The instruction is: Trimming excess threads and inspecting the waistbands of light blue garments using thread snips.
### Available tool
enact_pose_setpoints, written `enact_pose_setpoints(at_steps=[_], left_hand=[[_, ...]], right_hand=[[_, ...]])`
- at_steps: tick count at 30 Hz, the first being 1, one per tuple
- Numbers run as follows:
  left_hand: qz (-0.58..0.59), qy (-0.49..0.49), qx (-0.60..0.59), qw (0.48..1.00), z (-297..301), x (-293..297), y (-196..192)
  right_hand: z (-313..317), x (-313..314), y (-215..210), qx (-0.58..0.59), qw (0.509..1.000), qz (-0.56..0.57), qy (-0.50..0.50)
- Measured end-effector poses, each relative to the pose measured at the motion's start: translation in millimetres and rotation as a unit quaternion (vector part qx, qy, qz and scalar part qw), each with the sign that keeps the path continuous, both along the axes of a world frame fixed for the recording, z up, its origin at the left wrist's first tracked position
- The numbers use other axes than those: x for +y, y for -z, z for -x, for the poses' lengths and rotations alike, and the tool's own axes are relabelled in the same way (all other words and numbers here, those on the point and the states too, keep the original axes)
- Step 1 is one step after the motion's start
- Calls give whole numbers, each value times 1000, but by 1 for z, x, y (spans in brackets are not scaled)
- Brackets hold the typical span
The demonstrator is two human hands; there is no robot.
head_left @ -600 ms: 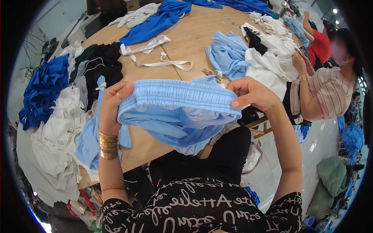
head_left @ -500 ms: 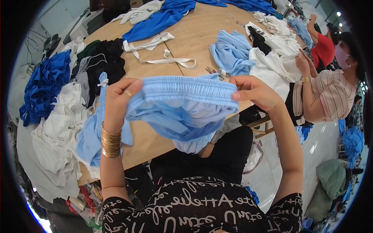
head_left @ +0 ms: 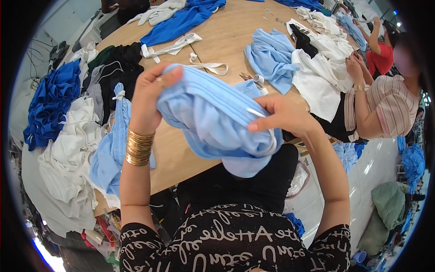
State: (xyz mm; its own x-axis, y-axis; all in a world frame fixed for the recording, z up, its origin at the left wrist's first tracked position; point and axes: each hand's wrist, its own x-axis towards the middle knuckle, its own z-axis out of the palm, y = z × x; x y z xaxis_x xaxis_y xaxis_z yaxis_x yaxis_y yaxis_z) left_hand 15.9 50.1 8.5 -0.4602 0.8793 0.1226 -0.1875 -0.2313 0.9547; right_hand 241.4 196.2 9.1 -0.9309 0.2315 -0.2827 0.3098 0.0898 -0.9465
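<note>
A light blue garment with an elastic waistband [head_left: 217, 122] is held up in front of me above the table's near edge. My left hand [head_left: 152, 93] is closed round one end of the waistband, thumb on top. At the other end my right hand [head_left: 290, 115] pinches the band between thumb and fingers. A white cord [head_left: 273, 144] shows beside the right hand and loops down over the cloth. The waistband slants down from left to right, and the lower cloth hangs in folds over my lap.
Another light blue garment [head_left: 111, 149] lies by my left forearm, near white cloth [head_left: 72, 149] and a blue pile [head_left: 52, 104]. White tape [head_left: 210, 67] and a crumpled light blue piece [head_left: 272, 59] lie on the wooden table [head_left: 226, 38]. A co-worker in a striped top [head_left: 385, 106] sits at right.
The waistband was stretched nearly level and is now slack and tilted, its right end lower. My left hand has risen, and my right hand has moved down and inward. The white cord has come into view.
</note>
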Motion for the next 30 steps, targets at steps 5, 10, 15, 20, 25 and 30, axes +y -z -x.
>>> enact_pose_setpoints(at_steps=[5, 10, 15, 20, 25, 30], left_hand=[[1, -13, -41, 999, 18, -13, 5], [51, -43, 52, 996, 18, -19, 9], [90, -48, 133, 986, 16, -22, 9], [101, -43, 137, 984, 14, -26, 8], [114, -25, 135, 984, 13, -28, 2], [111, -26, 138, 984, 14, -27, 2]], right_hand=[[-34, 13, -11, -20, 998, -26, 46], [-51, 26, -8, 16, 1000, -1, 23], [-57, 36, 1, 40, 996, 57, 63], [-58, 32, -2, 55, 995, 54, 56], [-59, 29, -10, 67, 996, 48, 45], [-59, 27, -11, 67, 992, 68, 77]])
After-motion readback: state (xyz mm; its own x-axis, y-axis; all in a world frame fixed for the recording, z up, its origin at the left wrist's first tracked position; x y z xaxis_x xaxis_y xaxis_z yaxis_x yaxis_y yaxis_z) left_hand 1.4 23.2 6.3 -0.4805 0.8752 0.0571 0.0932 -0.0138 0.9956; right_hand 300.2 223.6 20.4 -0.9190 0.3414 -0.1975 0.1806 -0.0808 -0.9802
